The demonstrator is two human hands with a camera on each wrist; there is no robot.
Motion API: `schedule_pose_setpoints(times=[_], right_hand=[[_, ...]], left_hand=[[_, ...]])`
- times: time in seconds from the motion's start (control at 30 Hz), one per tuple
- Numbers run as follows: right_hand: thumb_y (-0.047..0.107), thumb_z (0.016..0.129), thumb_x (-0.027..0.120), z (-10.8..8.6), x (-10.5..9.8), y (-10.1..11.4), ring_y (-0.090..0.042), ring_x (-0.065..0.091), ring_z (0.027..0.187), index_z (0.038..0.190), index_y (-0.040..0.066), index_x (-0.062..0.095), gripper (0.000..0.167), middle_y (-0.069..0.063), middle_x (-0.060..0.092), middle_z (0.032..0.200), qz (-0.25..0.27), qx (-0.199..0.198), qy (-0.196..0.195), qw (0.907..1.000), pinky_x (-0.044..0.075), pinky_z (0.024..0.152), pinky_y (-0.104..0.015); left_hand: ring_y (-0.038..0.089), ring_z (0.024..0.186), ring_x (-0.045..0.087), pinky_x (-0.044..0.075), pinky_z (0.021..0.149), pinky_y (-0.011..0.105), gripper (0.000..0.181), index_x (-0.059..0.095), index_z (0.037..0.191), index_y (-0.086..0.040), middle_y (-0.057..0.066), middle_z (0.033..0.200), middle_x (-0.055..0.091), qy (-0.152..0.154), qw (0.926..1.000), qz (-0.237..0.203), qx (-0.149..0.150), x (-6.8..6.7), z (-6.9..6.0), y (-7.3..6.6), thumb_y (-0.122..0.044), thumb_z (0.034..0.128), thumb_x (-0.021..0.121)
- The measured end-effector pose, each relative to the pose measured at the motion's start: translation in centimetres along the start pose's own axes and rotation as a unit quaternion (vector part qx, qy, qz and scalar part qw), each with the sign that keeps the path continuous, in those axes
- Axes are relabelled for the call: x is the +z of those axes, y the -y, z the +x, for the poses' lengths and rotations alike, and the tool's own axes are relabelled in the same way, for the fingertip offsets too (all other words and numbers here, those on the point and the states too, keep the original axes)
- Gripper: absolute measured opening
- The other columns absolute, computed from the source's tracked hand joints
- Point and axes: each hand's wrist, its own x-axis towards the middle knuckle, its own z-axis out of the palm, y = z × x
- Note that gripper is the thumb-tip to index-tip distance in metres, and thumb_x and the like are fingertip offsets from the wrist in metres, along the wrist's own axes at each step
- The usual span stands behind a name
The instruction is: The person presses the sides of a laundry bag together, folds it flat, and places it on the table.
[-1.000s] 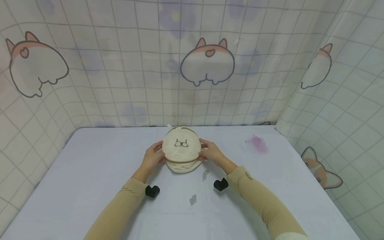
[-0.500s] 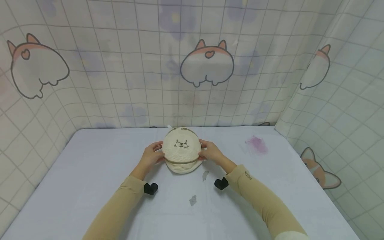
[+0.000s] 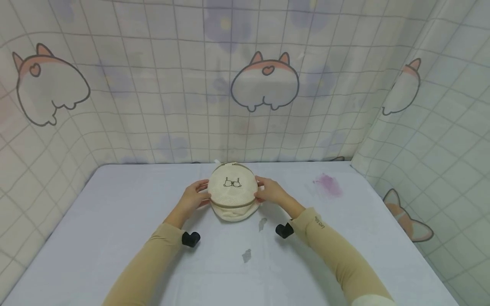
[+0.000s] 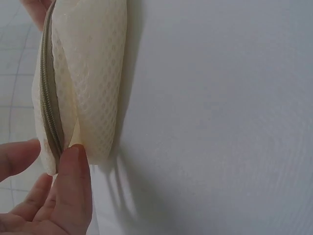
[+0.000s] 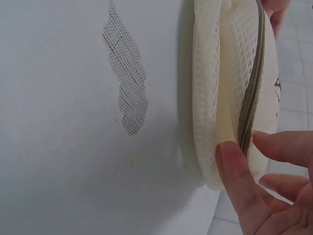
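Backdrop (image 3: 183,97): white cloth printed with a grid and cartoon corgi rumps (image 3: 265,87), filling the upper half and both sides of the head view.
Table (image 3: 95,221): white-covered, across the lower half, a pink stain (image 3: 329,185) right of center.
Sleeves (image 3: 147,263): tan, reaching in from lower left and lower right.
Bra wash bag (image 3: 231,196): round, cream mesh, just below center at the table's far edge. It has barely moved in the last second, suggesting a steadying hold.
Left hand (image 3: 193,196): pinches the bag's left edge.
Right hand (image 3: 271,191): pinches its right edge, thumb beside the brown zipper (image 5: 253,83).
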Motion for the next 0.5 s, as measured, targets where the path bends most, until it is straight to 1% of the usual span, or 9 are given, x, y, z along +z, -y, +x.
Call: schedule_pose_setpoints(times=[0.07,0.13,0.23,0.33,0.4,0.5], right_hand=[[0.001,0.096,0.067,0.1,-0.1,0.2,-0.016,0.072,0.077,0.158,-0.003,0.031,0.072,-0.027,0.054,0.145,-0.025,-0.006,-0.006,0.9997,0.059,0.074,-0.026],[0.002,0.096,0.068,0.2,-0.2,0.4,-0.017,0.072,0.077,0.158,-0.002,0.033,0.071,-0.026,0.055,0.144,-0.039,-0.010,-0.015,0.9991,0.059,0.072,-0.027],[0.002,0.096,0.069,0.3,-0.1,0.6,-0.021,0.073,0.078,0.156,-0.002,0.036,0.069,-0.026,0.055,0.143,-0.044,-0.022,-0.018,0.9986,0.059,0.072,-0.028],[0.004,0.096,0.069,0.2,0.1,0.6,-0.020,0.072,0.079,0.154,-0.003,0.040,0.066,-0.025,0.056,0.142,-0.050,-0.031,-0.011,0.9982,0.058,0.070,-0.027],[0.005,0.096,0.069,-0.1,0.1,0.5,-0.019,0.072,0.078,0.153,-0.003,0.043,0.063,-0.025,0.057,0.142,-0.062,-0.035,-0.011,0.9974,0.057,0.068,-0.026],[0.005,0.096,0.070,-0.5,-0.4,0.6,-0.018,0.071,0.074,0.149,-0.003,0.049,0.058,-0.023,0.059,0.140,-0.082,-0.040,-0.025,0.9955,0.054,0.064,-0.026]], left_hand=[[0.037,0.129,0.054,0.050,0.105,0.043,0.062,0.036,0.155,0.004,0.026,0.157,0.039,0.004,0.9998,0.017,-0.003,-0.2,0.1,-0.3,0.009,0.0972,0.055],[0.038,0.130,0.054,0.049,0.105,0.044,0.062,0.034,0.156,0.004,0.026,0.158,0.038,0.012,0.9992,0.038,-0.001,-0.5,0.0,-0.6,0.006,0.0980,0.057],[0.040,0.132,0.053,0.050,0.105,0.044,0.063,0.034,0.156,0.004,0.026,0.159,0.036,0.018,0.9974,0.070,-0.002,-0.9,-0.2,-0.7,0.001,0.0989,0.059],[0.040,0.132,0.053,0.051,0.103,0.044,0.063,0.034,0.156,0.005,0.026,0.159,0.035,0.019,0.9941,0.106,-0.003,-1.2,-0.4,-0.6,-0.003,0.0997,0.060],[0.040,0.133,0.053,0.051,0.103,0.043,0.062,0.035,0.156,0.004,0.025,0.160,0.035,0.020,0.9925,0.121,-0.002,-1.2,-0.3,-0.4,-0.005,0.1002,0.060],[0.040,0.134,0.052,0.051,0.103,0.044,0.064,0.032,0.158,0.002,0.026,0.160,0.035,0.027,0.9898,0.140,0.011,-1.1,0.0,-0.6,-0.010,0.1009,0.061]])
